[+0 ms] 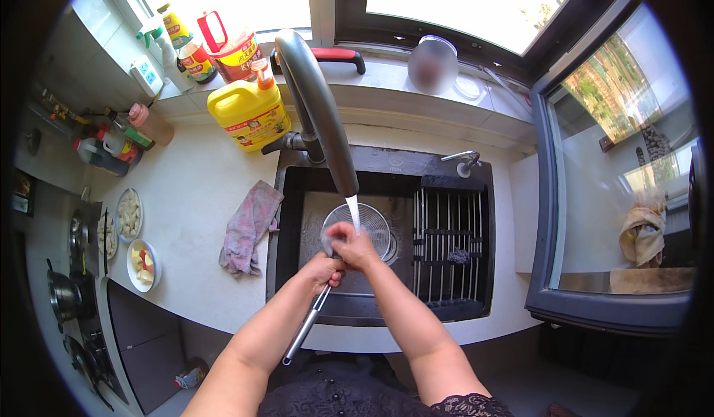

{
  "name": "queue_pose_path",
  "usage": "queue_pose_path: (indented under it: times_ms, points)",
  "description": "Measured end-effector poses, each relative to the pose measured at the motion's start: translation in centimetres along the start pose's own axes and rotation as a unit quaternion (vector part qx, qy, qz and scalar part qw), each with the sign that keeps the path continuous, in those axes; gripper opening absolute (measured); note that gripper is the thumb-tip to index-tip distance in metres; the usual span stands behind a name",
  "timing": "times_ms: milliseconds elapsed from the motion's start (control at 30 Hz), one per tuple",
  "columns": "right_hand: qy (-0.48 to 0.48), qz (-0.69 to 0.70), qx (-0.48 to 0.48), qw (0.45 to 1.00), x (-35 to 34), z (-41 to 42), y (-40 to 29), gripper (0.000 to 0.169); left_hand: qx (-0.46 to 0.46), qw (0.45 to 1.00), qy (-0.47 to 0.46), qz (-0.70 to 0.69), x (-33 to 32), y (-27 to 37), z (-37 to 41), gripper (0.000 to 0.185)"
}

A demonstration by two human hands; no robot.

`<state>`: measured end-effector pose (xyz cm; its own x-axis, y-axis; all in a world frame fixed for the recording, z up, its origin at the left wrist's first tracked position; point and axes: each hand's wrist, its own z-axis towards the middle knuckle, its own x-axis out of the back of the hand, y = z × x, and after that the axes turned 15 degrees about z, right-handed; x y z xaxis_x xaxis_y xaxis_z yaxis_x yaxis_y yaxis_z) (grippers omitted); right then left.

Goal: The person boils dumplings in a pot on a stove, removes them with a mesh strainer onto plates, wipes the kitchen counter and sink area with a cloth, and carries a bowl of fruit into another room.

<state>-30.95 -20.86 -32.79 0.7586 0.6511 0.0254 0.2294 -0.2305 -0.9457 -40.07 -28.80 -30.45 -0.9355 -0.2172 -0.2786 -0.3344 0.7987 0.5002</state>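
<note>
My left hand (323,270) is closed around the long metal handle (304,328) of a wire skimmer, whose end points back towards my body. The skimmer's round wire basket (372,226) lies over the sink basin (399,275), beneath the tap's mouth. Water (352,211) runs from the dark tap (326,105) onto the basket and my right hand. My right hand (354,248) is at the near left of the basket, where it meets the handle. Its fingers are bent and blurred, so whether they grip anything is unclear.
A roll-up rack (449,238) with a grey scouring pad (459,256) covers the sink's right side. Left of it lie a cloth (251,230), a yellow jug (249,116) and bowls of food (146,289). An open window sash (538,194) juts in at right; a stove stands far left.
</note>
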Motion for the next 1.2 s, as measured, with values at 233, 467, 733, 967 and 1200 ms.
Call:
queue_pose_path:
  times_ms: [233,467,733,967,1200]
  points:
    - [-0.052,-0.136,0.274,0.951,0.7,-0.4,0.4,0.017,0.002,0.999,-0.032,-0.022,0.3,-1.0,0.2,0.038]
    - [0.120,-0.442,0.185,0.870,2.3,0.2,-0.3,0.017,-0.086,0.993,0.076,-0.021,-0.4,0.4,-0.1,0.073]
    - [0.185,-0.204,0.186,0.943,1.0,-0.5,1.9,0.018,-0.056,0.995,0.062,-0.062,-0.2,-0.3,-0.1,0.071]
    - [0.082,0.087,0.136,0.983,-0.5,1.0,0.6,0.023,0.019,0.995,0.000,-0.102,-0.6,0.0,-0.2,0.010]
    - [-0.073,-0.397,0.044,0.914,3.4,-1.3,-1.5,0.022,-0.068,0.995,-0.027,-0.064,1.5,0.1,-1.5,0.064]
